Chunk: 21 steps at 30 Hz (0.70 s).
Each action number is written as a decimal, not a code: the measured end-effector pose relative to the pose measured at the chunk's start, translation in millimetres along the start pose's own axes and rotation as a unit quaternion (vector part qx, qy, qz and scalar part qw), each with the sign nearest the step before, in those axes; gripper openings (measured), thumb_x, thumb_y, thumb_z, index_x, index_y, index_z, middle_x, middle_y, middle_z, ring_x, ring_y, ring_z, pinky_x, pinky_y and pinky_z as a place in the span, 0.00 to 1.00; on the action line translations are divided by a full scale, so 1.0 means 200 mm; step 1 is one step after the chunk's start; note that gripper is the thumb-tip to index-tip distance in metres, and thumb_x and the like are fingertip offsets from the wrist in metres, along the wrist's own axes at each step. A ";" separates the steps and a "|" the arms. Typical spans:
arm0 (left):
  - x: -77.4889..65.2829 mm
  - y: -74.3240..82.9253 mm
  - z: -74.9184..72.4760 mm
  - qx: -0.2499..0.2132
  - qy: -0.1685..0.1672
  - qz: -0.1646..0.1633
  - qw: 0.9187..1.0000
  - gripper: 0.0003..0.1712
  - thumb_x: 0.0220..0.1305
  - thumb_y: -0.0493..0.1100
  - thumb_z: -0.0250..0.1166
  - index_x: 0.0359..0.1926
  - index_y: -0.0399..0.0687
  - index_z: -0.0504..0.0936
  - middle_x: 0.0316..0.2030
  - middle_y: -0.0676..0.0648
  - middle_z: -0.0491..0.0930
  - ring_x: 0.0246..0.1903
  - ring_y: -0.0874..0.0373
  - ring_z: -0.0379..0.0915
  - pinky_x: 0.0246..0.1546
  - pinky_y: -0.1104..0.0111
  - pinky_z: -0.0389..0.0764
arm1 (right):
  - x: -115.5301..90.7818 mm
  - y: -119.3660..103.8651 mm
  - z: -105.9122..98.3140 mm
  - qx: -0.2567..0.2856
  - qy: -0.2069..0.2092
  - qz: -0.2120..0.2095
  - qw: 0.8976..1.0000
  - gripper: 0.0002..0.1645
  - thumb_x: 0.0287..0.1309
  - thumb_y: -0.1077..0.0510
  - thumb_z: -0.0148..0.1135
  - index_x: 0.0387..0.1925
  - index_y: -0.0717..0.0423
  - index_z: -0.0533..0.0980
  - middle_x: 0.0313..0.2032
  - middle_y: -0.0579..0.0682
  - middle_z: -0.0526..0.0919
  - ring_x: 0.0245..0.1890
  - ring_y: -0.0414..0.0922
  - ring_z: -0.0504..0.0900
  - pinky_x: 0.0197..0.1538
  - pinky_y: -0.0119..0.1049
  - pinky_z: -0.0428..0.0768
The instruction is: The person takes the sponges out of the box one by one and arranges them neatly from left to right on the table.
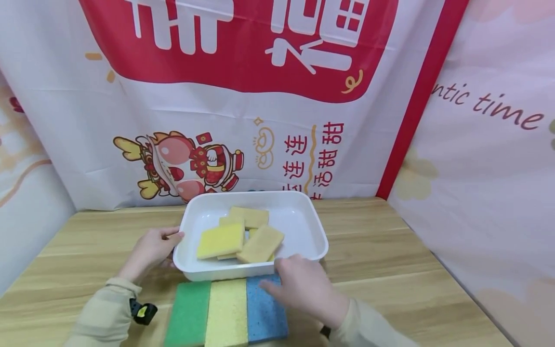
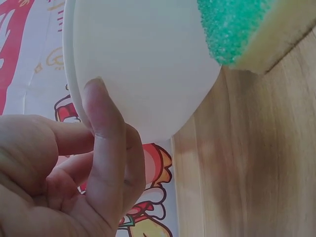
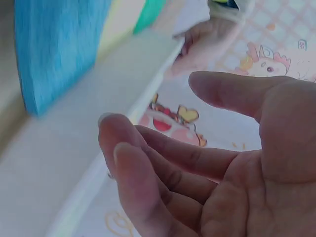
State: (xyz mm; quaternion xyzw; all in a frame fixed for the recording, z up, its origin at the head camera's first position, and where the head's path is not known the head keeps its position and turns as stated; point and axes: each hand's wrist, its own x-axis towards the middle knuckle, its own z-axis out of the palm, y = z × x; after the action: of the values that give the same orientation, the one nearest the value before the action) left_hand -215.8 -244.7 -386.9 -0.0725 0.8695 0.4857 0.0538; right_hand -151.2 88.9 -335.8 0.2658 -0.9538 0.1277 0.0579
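Tray (image 1: 299, 226) might tip if lifted unevenly. Left hand (image 1: 151, 250) seemingly pinches its rim; right hand (image 1: 305, 286) has thumb and fingers apart.

The place is a small, cloth-lined work corner; the type of building cannot be determined. Beyond the left grip (image 1: 149, 253) and right grip (image 1: 305, 286) hangs a white cloth (image 1: 208, 113) bearing a red panel (image 1: 243, 74), white characters and a cartoon figure (image 1: 201, 164). Printed side cloth (image 1: 481, 178) stands right of the right grip. Beneath both lies a wood-grain bench (image 1: 373, 274).
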 end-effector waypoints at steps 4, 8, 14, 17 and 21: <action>0.00 0.00 -0.01 0.004 -0.003 -0.007 1.000 0.31 0.74 0.50 0.56 0.67 0.31 0.67 0.34 0.40 0.79 0.24 0.53 0.78 0.28 0.57 0.84 | 0.08 0.04 -0.10 0.003 0.012 -0.008 1.000 0.16 0.56 0.45 0.67 0.24 0.51 0.79 0.21 0.42 0.78 0.17 0.37 0.72 0.18 0.34 0.72; 0.00 0.01 -0.01 0.008 -0.001 -0.005 1.000 0.31 0.74 0.49 0.56 0.67 0.30 0.68 0.35 0.39 0.80 0.25 0.53 0.78 0.28 0.57 0.85 | 0.16 0.08 -0.16 0.005 0.001 -0.012 1.000 0.16 0.59 0.45 0.66 0.28 0.54 0.81 0.23 0.43 0.80 0.18 0.37 0.73 0.23 0.34 0.75; 0.00 0.01 -0.01 0.020 -0.001 -0.005 1.000 0.31 0.75 0.50 0.55 0.68 0.31 0.67 0.34 0.39 0.78 0.24 0.53 0.78 0.28 0.57 0.85 | 0.25 0.12 -0.19 -0.006 0.009 -0.038 0.999 0.17 0.59 0.46 0.68 0.34 0.58 0.81 0.30 0.49 0.81 0.26 0.41 0.77 0.30 0.36 0.79; 0.00 0.01 -0.01 0.021 0.000 -0.007 1.000 0.31 0.75 0.50 0.55 0.68 0.31 0.66 0.34 0.39 0.79 0.23 0.53 0.78 0.27 0.57 0.84 | 0.31 0.14 -0.18 -0.005 0.019 -0.057 0.998 0.18 0.59 0.48 0.69 0.40 0.59 0.82 0.36 0.52 0.80 0.34 0.44 0.78 0.36 0.37 0.80; -0.01 0.02 -0.01 0.020 0.002 -0.006 1.000 0.31 0.75 0.49 0.55 0.68 0.31 0.66 0.34 0.39 0.78 0.23 0.53 0.78 0.27 0.58 0.84 | 0.38 0.17 -0.17 -0.019 0.012 -0.110 0.994 0.23 0.57 0.49 0.71 0.48 0.60 0.80 0.42 0.54 0.77 0.40 0.45 0.76 0.42 0.37 0.79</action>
State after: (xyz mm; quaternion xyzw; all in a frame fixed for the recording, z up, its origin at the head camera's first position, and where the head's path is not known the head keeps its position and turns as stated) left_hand -215.2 -244.4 -383.3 -0.0773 0.8785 0.4681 0.0560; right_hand -233.3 89.1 -296.3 0.3661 -0.9203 0.1060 0.0881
